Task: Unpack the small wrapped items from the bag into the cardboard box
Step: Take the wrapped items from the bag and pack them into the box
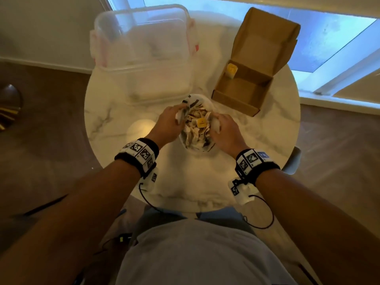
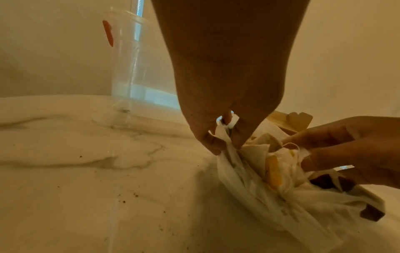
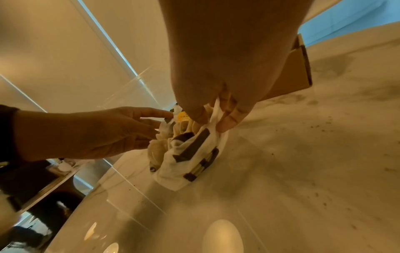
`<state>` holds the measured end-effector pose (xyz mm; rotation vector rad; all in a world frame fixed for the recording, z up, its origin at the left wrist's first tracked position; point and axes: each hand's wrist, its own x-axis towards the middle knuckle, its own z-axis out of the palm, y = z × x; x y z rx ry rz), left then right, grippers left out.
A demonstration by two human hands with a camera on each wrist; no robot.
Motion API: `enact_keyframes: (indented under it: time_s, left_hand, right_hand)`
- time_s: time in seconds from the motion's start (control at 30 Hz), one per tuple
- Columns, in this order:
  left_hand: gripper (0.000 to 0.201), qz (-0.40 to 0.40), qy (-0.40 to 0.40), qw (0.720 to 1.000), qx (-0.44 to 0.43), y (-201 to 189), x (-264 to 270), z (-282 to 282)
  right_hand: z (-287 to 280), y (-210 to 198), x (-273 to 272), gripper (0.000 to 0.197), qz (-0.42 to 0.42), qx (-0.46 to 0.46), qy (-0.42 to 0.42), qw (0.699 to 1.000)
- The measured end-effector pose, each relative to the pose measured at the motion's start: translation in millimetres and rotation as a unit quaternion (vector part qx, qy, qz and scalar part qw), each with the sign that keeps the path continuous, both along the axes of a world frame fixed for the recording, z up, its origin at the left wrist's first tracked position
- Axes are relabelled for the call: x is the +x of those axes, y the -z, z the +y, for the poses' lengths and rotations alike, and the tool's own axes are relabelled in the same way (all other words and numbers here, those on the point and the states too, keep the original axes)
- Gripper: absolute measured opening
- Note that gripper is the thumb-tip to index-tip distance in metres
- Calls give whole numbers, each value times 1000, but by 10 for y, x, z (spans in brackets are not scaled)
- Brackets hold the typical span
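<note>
At mid-frame, the left hand (image 1: 167, 122) and right hand (image 1: 224, 128) each pinch an opposite rim of the white bag (image 1: 196, 128), wrapped items (image 1: 201, 122) heaped between their fingers.

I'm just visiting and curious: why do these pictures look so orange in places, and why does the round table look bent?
Head view: warm indoor light tints the table, the window shows blue daylight, a bright lamp glare sits near the left hand, and the clear plastic tub is blurred. Left wrist view: an orange cast, with the wide lens curving the table edge. Right wrist view: the right hand looms large and lamp reflections dot the tabletop.
</note>
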<state>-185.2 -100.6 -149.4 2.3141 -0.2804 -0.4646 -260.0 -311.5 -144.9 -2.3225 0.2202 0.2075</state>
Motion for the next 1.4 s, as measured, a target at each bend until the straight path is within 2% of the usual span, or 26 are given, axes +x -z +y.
enact_keyframes:
  time_s: [0.2,0.37,0.5,0.57,0.6,0.73,0.83,0.9,0.97,1.03,1.17,1.23,1.27,1.33,1.4]
  left_hand:
    - [53,14,-4,1000,-3,76,-36,67]
    - [46,23,34,999,-18,76,10,173]
    - [32,-79,47,995,-25,37,56,249]
    - [25,-128,84,988,-36,-19,113,214]
    - [24,-129,116,984,-33,-64,152,175]
    - [33,-81,251,965,5,-139,311,-65]
    - [32,-58,294,954,30,-129,354,-222]
    - [25,-42,289,956,19,-144,352,-280]
    - [20,-38,263,964,0,-148,328,-295]
    - [22,-37,229,973,-24,-191,268,-269]
    - [27,-34,210,976,-43,-238,84,-162]
    - [25,-31,201,978,-47,-229,0,-103]
    - [25,-28,199,978,-48,-217,-33,-77]
    - [26,-25,202,978,-49,-214,-78,-36]
    - [27,-41,214,975,-31,-227,-89,4]
  right_hand:
    - [15,37,61,53,5,-6,-21,1000]
    - [35,56,62,49,10,-12,1,1000]
    - [104,56,-28,32,-51,-34,59,996]
    - [153,48,-62,23,-94,-53,94,990]
    - [177,32,-70,19,-94,-51,109,988]
    - [276,-58,-86,14,-66,-26,131,989]
    - [323,-103,-115,9,-27,-21,133,991]
    - [351,-128,-146,10,15,-13,132,991]
    - [379,-150,-176,26,57,-5,132,990]
    - [412,-192,-172,40,104,47,162,980]
    - [463,-201,-61,49,163,229,294,914]
    - [471,-212,-13,42,172,277,310,893]
    - [472,-223,1,35,174,283,302,894]
    - [461,-228,19,17,165,264,273,910]
    - [430,-229,35,12,149,240,257,924]
